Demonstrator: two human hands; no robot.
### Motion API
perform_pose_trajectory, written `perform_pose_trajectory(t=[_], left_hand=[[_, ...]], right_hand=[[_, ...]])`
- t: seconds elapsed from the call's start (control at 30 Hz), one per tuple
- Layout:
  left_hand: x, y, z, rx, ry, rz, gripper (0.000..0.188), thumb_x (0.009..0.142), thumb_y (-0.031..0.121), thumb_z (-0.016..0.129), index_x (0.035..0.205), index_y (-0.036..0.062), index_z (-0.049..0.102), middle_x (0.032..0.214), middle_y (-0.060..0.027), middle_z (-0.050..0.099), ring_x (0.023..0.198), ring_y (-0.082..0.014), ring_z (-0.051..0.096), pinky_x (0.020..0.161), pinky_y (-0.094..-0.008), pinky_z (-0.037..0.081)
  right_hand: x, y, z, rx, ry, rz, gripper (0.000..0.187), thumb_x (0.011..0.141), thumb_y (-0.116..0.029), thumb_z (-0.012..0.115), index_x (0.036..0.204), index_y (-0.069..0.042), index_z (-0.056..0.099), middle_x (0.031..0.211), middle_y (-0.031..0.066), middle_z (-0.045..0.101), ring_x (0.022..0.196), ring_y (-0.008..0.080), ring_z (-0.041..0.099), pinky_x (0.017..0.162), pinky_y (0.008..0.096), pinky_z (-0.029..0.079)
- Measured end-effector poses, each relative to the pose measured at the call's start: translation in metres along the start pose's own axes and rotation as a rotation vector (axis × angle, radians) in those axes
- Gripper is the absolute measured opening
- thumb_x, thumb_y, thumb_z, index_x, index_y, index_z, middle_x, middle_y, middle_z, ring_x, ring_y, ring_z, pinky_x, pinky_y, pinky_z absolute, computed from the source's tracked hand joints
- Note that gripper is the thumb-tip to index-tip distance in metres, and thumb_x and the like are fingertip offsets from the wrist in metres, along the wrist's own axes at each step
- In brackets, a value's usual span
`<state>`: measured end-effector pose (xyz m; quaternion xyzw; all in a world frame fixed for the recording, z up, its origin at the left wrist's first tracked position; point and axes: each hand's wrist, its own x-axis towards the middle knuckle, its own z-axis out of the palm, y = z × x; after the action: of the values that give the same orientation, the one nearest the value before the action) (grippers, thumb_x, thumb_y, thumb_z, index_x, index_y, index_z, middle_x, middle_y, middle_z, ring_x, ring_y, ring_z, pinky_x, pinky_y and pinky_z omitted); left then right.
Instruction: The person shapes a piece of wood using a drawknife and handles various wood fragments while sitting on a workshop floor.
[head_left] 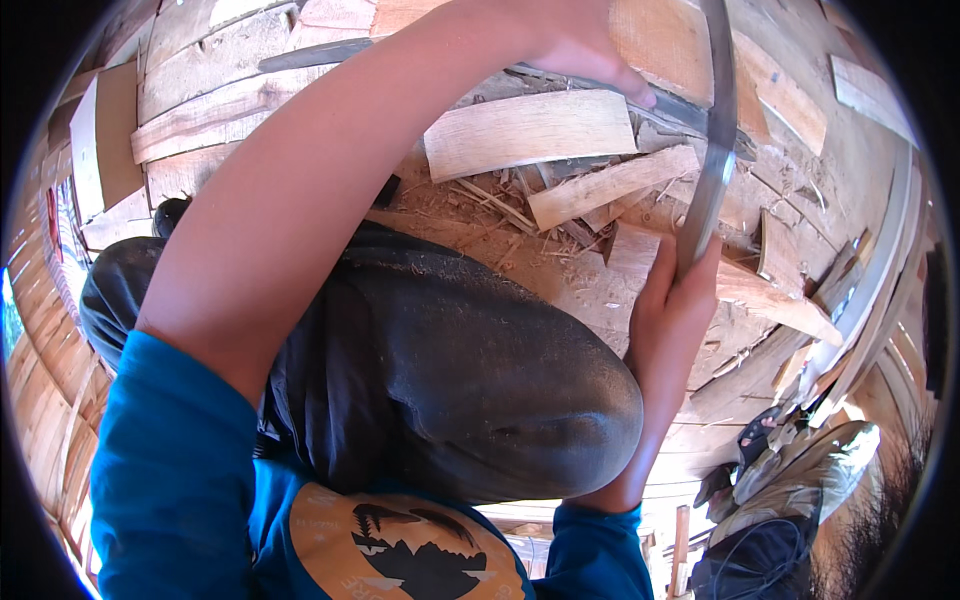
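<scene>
My right hand [678, 305] is closed around the lower end of a long machete [716, 165]. Its grey, slightly curved blade rises past the top edge of the picture. At the upper middle my left hand [585, 50] holds a long dark wood strip [685, 117], the thumb pressed along it and the other fingers mostly hidden. The blade crosses in front of the strip near its right end; whether they touch I cannot tell. Just below the left hand lies a pale flat wood piece [530, 135]. A narrower pale offcut [612, 186] rests beside it, toward the right hand.
Shavings and splinters [500, 215] litter the plank floor around the offcuts. My bent knee [560, 400] in dark trousers fills the middle, between both arms. Long boards [880, 290] lie along the right side. At the lower right is a crumpled cloth heap [800, 490]; a cardboard box [108, 140] stands far left.
</scene>
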<state>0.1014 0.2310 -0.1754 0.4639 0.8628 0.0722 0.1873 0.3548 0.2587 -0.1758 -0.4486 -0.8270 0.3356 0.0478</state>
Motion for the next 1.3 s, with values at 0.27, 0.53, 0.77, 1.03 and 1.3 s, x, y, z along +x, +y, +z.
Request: perform_pose_trajectory(t=[0.27,0.53,0.77,1.03,1.3], left_hand=[[0.003,0.002,-0.009,0.013,-0.067,0.008,0.105,0.062,0.065,0.077,0.131,-0.0074,0.045,0.135,-0.0264,0.049,0.129,-0.039,0.045,0.111,-0.0497,0.032],[-0.009,0.001,-0.006,-0.012,-0.025,0.096,0.099,0.062,0.061,0.078,0.128,-0.0055,0.048,0.125,-0.0247,0.054,0.124,-0.0387,0.048,0.108,-0.0482,0.034],[-0.001,-0.002,0.012,0.033,0.122,0.014,0.1,0.061,0.062,0.078,0.128,-0.0052,0.048,0.125,-0.025,0.054,0.124,-0.0386,0.048,0.108,-0.048,0.034],[-0.008,0.005,0.003,0.034,0.052,0.118,0.101,0.06,0.065,0.078,0.126,-0.0048,0.048,0.123,-0.0243,0.052,0.122,-0.0373,0.047,0.106,-0.0457,0.033],[0.009,0.005,-0.002,-0.035,0.011,0.003,0.112,0.059,0.07,0.078,0.129,-0.01,0.045,0.127,-0.027,0.05,0.127,-0.0397,0.044,0.111,-0.0491,0.031]], right_hand=[[-0.003,-0.015,-0.011,-0.078,-0.003,0.057,0.024,0.098,-0.014,0.054,0.117,0.001,0.05,0.08,0.0311,0.061,0.071,0.0485,0.063,0.058,0.05,0.046],[0.001,-0.018,-0.005,0.036,-0.048,0.135,0.024,0.099,-0.013,0.053,0.116,0.003,0.053,0.091,0.0227,0.064,0.077,0.0313,0.062,0.072,0.0401,0.049],[0.024,-0.011,0.009,-0.024,-0.001,0.042,0.02,0.099,-0.012,0.052,0.112,0.003,0.052,0.086,0.0245,0.063,0.076,0.0394,0.063,0.068,0.0415,0.048],[-0.016,-0.016,-0.004,0.058,-0.001,0.192,0.024,0.098,-0.011,0.053,0.117,0.004,0.053,0.098,0.0227,0.066,0.087,0.0335,0.066,0.08,0.0386,0.05],[0.022,0.002,0.002,0.103,-0.012,0.112,0.017,0.098,-0.013,0.054,0.109,0.001,0.053,0.092,0.0257,0.066,0.083,0.0392,0.068,0.069,0.0396,0.051]])
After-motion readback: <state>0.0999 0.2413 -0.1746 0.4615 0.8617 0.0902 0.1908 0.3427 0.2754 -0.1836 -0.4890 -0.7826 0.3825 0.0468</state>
